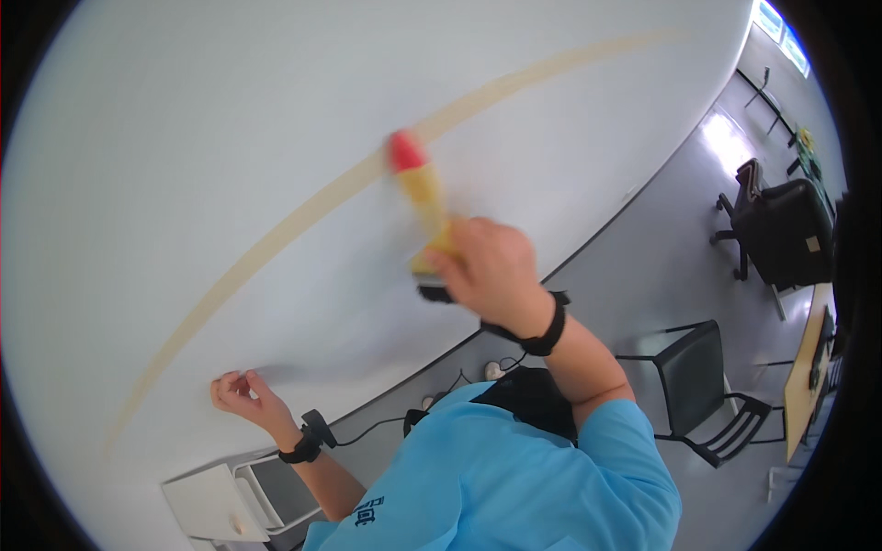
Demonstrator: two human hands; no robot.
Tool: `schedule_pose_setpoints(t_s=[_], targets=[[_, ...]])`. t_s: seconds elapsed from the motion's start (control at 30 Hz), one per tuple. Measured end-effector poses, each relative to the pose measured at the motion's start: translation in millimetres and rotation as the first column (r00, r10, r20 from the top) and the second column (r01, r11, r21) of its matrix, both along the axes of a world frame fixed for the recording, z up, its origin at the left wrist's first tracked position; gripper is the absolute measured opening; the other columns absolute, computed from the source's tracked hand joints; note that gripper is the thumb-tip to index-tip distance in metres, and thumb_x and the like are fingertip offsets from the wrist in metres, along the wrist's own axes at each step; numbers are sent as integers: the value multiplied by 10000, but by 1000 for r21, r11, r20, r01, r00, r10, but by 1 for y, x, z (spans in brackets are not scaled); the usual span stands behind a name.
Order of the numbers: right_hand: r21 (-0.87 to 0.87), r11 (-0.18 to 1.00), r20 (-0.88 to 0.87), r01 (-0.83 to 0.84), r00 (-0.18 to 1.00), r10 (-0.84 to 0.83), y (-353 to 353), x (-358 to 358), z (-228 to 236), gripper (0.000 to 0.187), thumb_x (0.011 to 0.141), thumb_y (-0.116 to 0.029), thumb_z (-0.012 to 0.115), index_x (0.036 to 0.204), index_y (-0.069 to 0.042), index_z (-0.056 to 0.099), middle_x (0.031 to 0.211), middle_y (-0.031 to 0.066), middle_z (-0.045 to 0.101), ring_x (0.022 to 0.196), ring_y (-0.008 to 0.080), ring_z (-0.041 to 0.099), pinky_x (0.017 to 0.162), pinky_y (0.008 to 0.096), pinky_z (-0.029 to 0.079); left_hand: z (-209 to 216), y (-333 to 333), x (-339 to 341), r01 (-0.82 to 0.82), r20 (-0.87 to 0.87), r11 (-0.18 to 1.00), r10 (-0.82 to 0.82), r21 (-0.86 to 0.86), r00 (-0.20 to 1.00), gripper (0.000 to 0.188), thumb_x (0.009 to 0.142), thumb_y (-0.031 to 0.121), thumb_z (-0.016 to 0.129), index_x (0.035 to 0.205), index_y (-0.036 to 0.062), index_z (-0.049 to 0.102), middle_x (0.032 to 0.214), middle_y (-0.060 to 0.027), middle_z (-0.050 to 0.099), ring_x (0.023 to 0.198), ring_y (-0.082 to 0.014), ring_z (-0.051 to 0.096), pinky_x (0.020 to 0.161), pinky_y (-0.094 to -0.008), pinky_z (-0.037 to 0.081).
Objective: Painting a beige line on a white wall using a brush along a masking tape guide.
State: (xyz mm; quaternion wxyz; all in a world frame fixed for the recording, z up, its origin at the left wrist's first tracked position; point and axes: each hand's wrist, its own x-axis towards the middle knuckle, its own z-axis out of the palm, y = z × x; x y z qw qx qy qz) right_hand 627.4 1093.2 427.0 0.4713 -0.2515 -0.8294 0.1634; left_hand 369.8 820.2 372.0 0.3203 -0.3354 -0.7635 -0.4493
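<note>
My right hand [496, 275] is closed around a paintbrush [424, 193] in front of the white wall [230, 119]. Its yellow handle points up and ends in a red tip, blurred by motion. Dark bristles stick out below the fingers. Behind the handle's tip, a long tan strip like masking tape [303, 216] runs along the wall, bowed by the lens. To the lower left, my left hand [246, 397] is close to the wall, its fingers curled toward the thumb in a loose ring. Nothing shows between them. Whether the fingertips touch the wall, I cannot tell.
At the lower left, a white cabinet-like piece [216, 505] stands by the wall. A black chair [694, 381] is at the right, with a dark office chair [785, 230] farther back and a wooden-topped table [802, 386]. A dark cable [372, 430] runs from my left wristband.
</note>
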Motion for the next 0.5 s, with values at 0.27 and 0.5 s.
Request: schedule_pose_setpoints(t_s=[0.27,0.5], targets=[[-93,994,-87,61,994,-69,31,8,-3,197,805,-244,661,929,-96,623,685,111,598,647,317,590,562,413,459,2,4,4,-12,33,1000,11,25,999,180,869,23,535,1038,42,475,1201,-125,361,930,-192,442,726,-304,433],[-387,914,-178,117,964,-198,74,57,6,223,889,-250,608,1012,-66,635,777,139,641,702,306,607,645,363,475,1,4,1,-24,22,1000,24,18,999,188,861,20,529,1038,43,473,1178,-130,372,933,-190,421,718,-296,418]])
